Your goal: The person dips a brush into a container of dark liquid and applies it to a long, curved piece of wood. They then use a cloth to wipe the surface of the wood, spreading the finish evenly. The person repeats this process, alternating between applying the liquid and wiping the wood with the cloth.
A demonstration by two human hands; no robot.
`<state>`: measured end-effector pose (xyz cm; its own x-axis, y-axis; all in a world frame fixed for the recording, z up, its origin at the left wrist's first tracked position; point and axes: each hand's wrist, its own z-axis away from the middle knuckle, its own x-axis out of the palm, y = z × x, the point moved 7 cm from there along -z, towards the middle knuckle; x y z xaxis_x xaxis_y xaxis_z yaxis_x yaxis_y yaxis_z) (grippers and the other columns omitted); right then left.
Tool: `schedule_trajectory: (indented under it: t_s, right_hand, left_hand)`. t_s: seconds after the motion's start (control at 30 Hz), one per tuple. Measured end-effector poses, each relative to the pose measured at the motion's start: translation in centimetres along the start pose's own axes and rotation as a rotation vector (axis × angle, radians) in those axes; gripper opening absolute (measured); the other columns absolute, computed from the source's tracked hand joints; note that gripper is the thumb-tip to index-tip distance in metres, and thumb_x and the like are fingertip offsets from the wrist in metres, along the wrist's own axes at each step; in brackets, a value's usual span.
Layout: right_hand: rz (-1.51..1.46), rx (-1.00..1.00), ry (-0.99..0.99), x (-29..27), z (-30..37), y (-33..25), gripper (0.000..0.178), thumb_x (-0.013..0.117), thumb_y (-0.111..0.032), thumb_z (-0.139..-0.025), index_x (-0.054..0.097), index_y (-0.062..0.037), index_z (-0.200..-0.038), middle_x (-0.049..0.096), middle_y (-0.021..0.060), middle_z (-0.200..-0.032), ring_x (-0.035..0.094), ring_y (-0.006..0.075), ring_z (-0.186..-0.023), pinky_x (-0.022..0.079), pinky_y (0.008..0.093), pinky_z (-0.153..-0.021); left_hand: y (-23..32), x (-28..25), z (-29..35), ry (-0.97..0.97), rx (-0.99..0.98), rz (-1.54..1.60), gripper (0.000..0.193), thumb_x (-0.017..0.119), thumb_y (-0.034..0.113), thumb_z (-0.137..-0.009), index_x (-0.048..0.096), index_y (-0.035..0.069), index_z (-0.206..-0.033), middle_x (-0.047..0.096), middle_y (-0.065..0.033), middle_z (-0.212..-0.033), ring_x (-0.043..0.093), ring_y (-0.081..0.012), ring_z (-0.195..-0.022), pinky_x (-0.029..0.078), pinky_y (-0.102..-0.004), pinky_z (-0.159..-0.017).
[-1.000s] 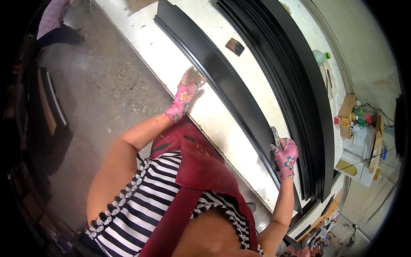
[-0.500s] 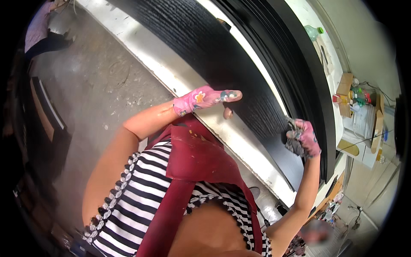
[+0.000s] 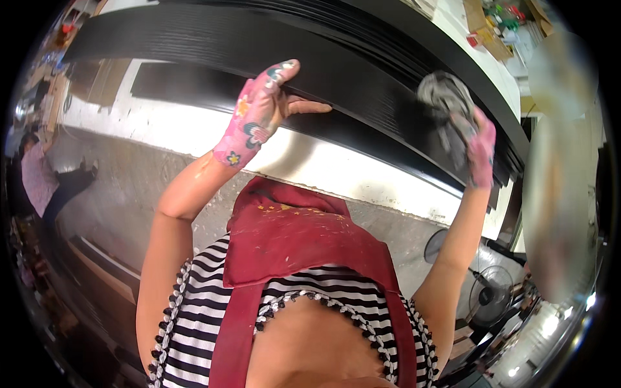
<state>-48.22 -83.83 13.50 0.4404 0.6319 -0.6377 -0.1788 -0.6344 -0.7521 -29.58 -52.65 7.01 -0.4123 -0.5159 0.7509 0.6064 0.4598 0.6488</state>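
Observation:
My left hand (image 3: 259, 116), in a pink flowered glove with bare thumb, is at the near edge of a long black board (image 3: 187, 42). Its fingers stretch over the board's surface and the thumb points out to the right, apart from them. My right hand (image 3: 480, 145), gloved alike, is closed on a crumpled grey cloth (image 3: 446, 97) over the right part of the board. A second black board (image 3: 174, 84) shows below the near edge of the first. Both lie on a white table (image 3: 110, 126).
More black boards (image 3: 414, 45) are stacked along the far side. A cardboard box (image 3: 482, 22) with bottles stands at the far right. A fan (image 3: 491, 294) is on the lower right. Another person (image 3: 39, 174) is at the far left, beyond the grey floor (image 3: 136, 171).
The view has swung round, so the boards now run more crosswise. My left hand has turned, its fingers pointing farther away and thumb spread. The cloth in my right hand hangs more loosely.

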Motion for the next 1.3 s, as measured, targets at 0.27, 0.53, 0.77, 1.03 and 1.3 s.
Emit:
schedule_trajectory:
  t_s: [0.27,0.53,0.77,1.03,1.3]
  right_hand:
    - [-0.906,0.291,-0.053,4.3,17.7,5.8,0.061,0.055,-0.052,-0.093,0.063,0.0023,-0.118,0.065,0.0114,-0.116,0.062,0.022,-0.101,0.051,0.0337,-0.089]
    - [-1.545,0.499,0.177,9.7,15.8,8.8,0.048,0.054,-0.032,-0.1,0.054,0.0058,-0.13,0.063,0.0172,-0.125,0.064,0.0258,-0.113,0.053,0.0379,-0.098]
    - [-0.691,0.157,0.186,7.8,14.3,1.1,0.043,0.064,-0.031,-0.092,0.062,0.0008,-0.122,0.069,0.0145,-0.111,0.067,0.0246,-0.104,0.05,0.0319,-0.095]
    - [-0.621,0.272,-0.033,15.2,10.6,-0.6,0.042,0.067,-0.029,-0.087,0.064,0.0008,-0.117,0.066,0.0149,-0.118,0.066,0.0203,-0.102,0.054,0.0316,-0.083]
    - [-0.749,0.537,0.633,7.3,12.5,13.9,0.041,0.049,-0.031,-0.103,0.064,0.0011,-0.123,0.065,0.0119,-0.127,0.053,0.0177,-0.126,0.03,0.033,-0.113]
  left_hand:
    - [0.0,-2.2,-0.8,0.194,-0.201,0.056,0.032,0.06,0.017,-0.095,0.056,-0.002,-0.121,0.061,-0.0252,-0.124,0.059,-0.045,-0.115,0.049,-0.0597,-0.1]
    - [0.0,-4.9,-1.3,0.157,-0.182,0.032,0.029,0.059,0.012,-0.094,0.056,-0.006,-0.117,0.061,-0.0272,-0.121,0.063,-0.0475,-0.106,0.057,-0.0579,-0.091]
    - [0.5,-4.9,-0.4,0.165,-0.188,0.036,0.033,0.06,0.013,-0.095,0.053,-0.007,-0.121,0.058,-0.0273,-0.126,0.059,-0.0472,-0.113,0.053,-0.0572,-0.097]
    - [0.8,-5.7,-0.3,0.208,-0.208,-0.01,0.039,0.065,0.014,-0.092,0.051,-0.002,-0.125,0.058,-0.0238,-0.127,0.062,-0.0435,-0.109,0.056,-0.0529,-0.094]
    - [0.5,-5.8,1.2,0.232,-0.181,-0.053,0.034,0.061,0.015,-0.094,0.057,-0.004,-0.122,0.064,-0.0232,-0.12,0.064,-0.0457,-0.107,0.058,-0.0553,-0.089]
